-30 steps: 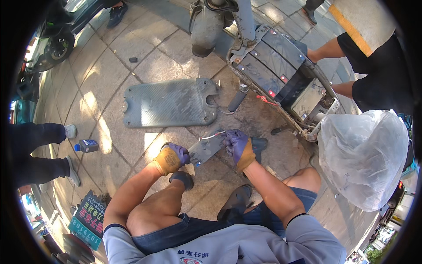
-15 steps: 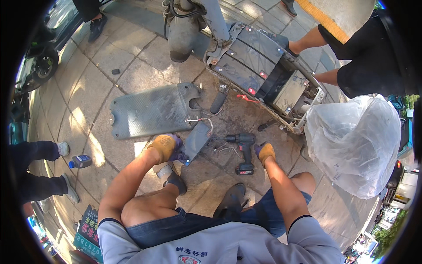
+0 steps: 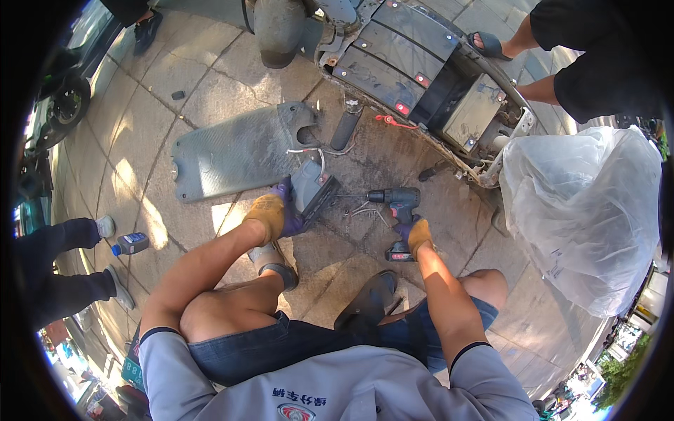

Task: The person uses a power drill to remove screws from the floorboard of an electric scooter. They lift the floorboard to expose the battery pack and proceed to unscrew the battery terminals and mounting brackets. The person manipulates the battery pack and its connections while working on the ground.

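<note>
Both of my hands wear yellow-and-purple work gloves. My left hand (image 3: 275,213) is closed around the near left side of a dark grey battery (image 3: 311,188), which is tilted up on edge with a pale wire at its far end. My right hand (image 3: 417,233) wraps the handle of a black cordless drill (image 3: 401,198). The drill's long thin bit points left toward the battery's side; whether it touches cannot be made out. Below the bit lie some loose wires (image 3: 365,209). A grey ribbed floorboard panel (image 3: 235,151) lies just beyond my left hand.
Ahead right stands an opened scooter frame (image 3: 337,63) with several batteries (image 3: 404,52) in its bay. A handlebar grip (image 3: 345,130) and a red connector (image 3: 393,121) lie near it. A clear plastic bag (image 3: 576,217) is at right, a bottle (image 3: 131,243) at left. People stand on both sides.
My right hand has closed on the drill handle, and the drill has turned slightly and shifted right. My left hand has tipped the battery up from its flatter pose.
</note>
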A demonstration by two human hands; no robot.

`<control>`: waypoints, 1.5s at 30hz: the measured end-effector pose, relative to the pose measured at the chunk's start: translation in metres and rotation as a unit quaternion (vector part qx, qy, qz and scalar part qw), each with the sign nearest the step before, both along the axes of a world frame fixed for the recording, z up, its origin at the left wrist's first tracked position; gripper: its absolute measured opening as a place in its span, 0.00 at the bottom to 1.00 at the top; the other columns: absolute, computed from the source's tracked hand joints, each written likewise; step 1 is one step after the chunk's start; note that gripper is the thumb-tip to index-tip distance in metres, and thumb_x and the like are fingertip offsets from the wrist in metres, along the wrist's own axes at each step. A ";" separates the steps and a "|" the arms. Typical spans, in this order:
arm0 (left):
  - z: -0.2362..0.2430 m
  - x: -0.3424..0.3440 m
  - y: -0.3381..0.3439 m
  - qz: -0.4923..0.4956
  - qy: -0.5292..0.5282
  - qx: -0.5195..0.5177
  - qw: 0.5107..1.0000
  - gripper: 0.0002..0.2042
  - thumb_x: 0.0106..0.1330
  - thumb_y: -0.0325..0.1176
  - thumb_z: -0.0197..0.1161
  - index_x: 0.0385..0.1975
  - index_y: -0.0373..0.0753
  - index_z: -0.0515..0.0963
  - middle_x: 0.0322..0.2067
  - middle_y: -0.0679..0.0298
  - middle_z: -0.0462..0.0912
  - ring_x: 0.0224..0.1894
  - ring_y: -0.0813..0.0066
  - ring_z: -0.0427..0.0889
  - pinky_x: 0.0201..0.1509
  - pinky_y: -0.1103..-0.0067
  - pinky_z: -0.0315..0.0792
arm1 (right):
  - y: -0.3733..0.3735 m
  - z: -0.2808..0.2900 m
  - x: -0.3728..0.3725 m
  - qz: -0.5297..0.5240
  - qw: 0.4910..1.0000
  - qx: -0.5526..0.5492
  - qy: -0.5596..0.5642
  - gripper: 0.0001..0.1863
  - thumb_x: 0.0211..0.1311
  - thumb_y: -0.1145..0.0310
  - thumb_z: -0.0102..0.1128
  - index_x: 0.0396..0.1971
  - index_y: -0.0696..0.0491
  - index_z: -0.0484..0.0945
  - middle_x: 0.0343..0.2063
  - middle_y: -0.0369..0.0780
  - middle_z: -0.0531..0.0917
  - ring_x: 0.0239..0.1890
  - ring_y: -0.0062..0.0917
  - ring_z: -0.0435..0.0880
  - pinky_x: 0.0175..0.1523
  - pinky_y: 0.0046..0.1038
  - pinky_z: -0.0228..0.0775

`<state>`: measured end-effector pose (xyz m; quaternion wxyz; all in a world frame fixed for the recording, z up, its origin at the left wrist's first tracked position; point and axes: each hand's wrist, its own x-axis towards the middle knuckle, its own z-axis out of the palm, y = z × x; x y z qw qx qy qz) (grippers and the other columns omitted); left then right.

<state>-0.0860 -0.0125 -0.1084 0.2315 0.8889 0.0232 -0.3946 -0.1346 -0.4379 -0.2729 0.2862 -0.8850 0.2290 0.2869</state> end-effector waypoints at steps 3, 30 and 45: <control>-0.009 -0.009 0.019 0.024 -0.018 -0.021 0.999 0.51 0.60 0.49 0.73 0.76 0.26 0.54 0.69 0.41 0.74 0.69 0.53 0.76 0.74 0.71 0.68 | 0.009 0.063 0.020 -0.076 0.995 0.070 0.007 0.23 0.48 0.69 0.73 0.45 0.63 0.82 0.31 0.43 0.88 0.30 0.29 0.88 0.35 0.34 0.81; 0.027 -0.035 0.016 -0.089 -0.019 0.057 0.994 0.48 0.60 0.50 0.77 0.75 0.35 0.59 0.63 0.45 0.76 0.62 0.46 0.80 0.65 0.61 0.75 | 0.077 0.350 0.048 0.330 0.927 0.120 -0.135 0.17 0.58 0.67 0.74 0.47 0.53 0.86 0.38 0.44 0.89 0.38 0.36 0.90 0.46 0.35 0.81; 0.014 -0.036 0.025 -0.086 -0.048 -0.005 0.995 0.49 0.59 0.51 0.77 0.75 0.33 0.60 0.65 0.47 0.75 0.64 0.46 0.78 0.68 0.61 0.73 | 0.127 0.362 0.042 0.430 0.895 0.045 -0.110 0.16 0.61 0.65 0.71 0.48 0.52 0.84 0.39 0.47 0.88 0.43 0.46 0.88 0.47 0.41 0.80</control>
